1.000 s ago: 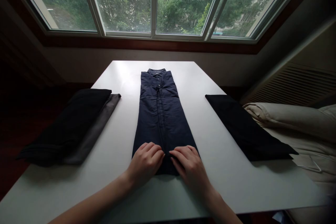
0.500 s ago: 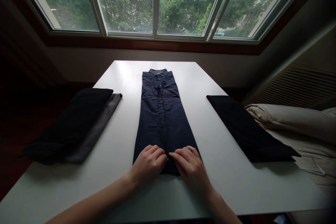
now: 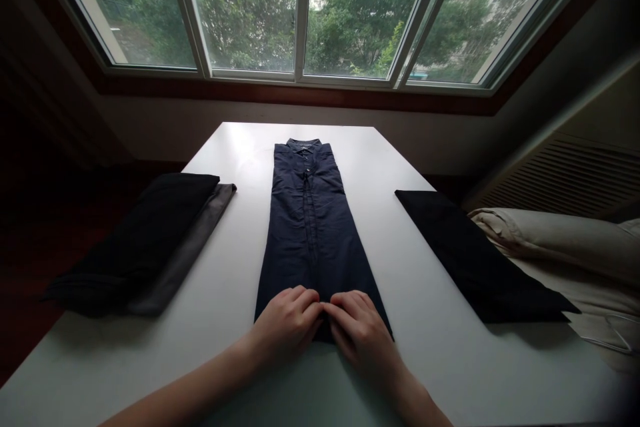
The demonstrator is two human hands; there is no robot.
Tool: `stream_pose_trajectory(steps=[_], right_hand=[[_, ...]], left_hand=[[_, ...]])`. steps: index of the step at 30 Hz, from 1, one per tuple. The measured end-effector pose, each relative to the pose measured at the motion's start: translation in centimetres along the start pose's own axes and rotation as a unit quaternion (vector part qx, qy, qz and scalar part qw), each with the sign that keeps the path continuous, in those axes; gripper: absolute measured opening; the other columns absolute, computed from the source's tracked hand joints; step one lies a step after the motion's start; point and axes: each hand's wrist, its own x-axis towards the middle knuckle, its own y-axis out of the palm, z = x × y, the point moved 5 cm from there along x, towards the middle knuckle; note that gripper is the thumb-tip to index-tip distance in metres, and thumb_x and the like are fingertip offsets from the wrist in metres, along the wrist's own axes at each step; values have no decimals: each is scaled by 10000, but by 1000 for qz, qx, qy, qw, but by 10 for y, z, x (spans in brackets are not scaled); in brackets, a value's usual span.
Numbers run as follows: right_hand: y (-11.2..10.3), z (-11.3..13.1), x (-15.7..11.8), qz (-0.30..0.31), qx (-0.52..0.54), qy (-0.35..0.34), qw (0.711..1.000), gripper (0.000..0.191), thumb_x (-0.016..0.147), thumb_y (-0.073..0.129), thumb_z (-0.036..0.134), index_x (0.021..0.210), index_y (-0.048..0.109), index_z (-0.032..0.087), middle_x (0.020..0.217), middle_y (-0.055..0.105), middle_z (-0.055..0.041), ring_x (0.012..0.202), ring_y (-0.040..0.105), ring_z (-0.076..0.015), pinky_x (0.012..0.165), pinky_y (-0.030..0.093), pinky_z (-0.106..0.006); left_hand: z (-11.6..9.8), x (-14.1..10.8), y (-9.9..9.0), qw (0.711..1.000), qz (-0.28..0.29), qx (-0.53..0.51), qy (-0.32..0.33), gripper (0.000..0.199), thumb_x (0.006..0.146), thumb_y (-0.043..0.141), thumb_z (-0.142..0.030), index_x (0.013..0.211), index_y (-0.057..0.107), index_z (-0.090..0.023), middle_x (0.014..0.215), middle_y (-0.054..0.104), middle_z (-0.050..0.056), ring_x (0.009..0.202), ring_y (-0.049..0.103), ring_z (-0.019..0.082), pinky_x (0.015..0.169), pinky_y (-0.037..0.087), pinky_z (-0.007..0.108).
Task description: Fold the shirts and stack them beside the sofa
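Observation:
A navy button-up shirt (image 3: 311,230) lies in a long narrow strip on the white table, its collar at the far end and its hem toward me. My left hand (image 3: 287,321) bends over the near end of the cloth, thumb and fingers pinched on it. Beside it, my right hand (image 3: 364,328) pinches the same end a little to the right. The fingertips of both hands almost meet at the shirt's middle line. Part of the hem is hidden under the hands.
Folded black cloth (image 3: 145,237) and a grey garment (image 3: 193,250) overlap at the table's left edge. Another folded dark garment (image 3: 475,253) lies on the right. Beyond the white table (image 3: 220,373) are a beige cushion (image 3: 560,237), a white wire hanger (image 3: 617,337) and a window.
My hands have drawn closer together at the shirt's near end, fingertips almost touching. The whole view has shifted slightly, so everything appears a little lower. The shirt lies as before.

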Motion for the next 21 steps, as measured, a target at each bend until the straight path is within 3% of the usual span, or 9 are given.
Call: stream_pose_trajectory(steps=[2,6,10,13,16,21], right_hand=[[-3,2,-3,12,-15,-14,1000,315,900,501,135,1180,632,196,993,651,-77,917,600,-187,884,496,-386],[-17,0,-16,76,-67,-23,995,470,864,589,246,1330,541,207,1276,600,-114,1192,546,-246,1038,444,-471],[-33,-9,-30,117,-103,-41,987,575,810,541,152,1379,500,225,1353,574,-88,1236,534,-233,992,490,-416],[-37,-21,-34,125,-125,-48,983,749,664,410,-10,1366,518,229,1327,604,-61,1199,565,-206,966,498,-379],[-31,-30,-31,133,-147,-62,978,863,561,374,-53,1365,524,227,1284,639,-42,1133,604,-185,921,514,-345],[-16,-34,-23,120,-173,-98,973,774,611,398,-81,1307,578,206,1262,656,-52,1047,641,-190,827,544,-314]], left_hand=[[-1,-4,-7,999,40,-5,6,162,925,521,-217,1055,601,-162,1089,654,85,945,608,217,798,527,353],[-2,-25,-27,995,102,9,14,424,889,611,-301,1286,518,-188,1341,577,104,1155,566,270,902,513,406],[9,-54,-47,993,110,42,-14,516,846,576,-153,1351,482,-199,1417,528,98,1251,523,279,1013,462,443],[19,-70,-55,993,99,68,-21,602,770,491,-14,1346,490,-188,1403,543,95,1271,519,258,1059,431,438],[28,-75,-55,992,80,93,-5,606,754,432,56,1299,523,-191,1313,615,74,1207,577,214,1053,445,391],[37,-69,-45,991,26,131,32,439,835,395,76,1126,601,-180,1120,691,70,1015,663,179,929,525,319]])
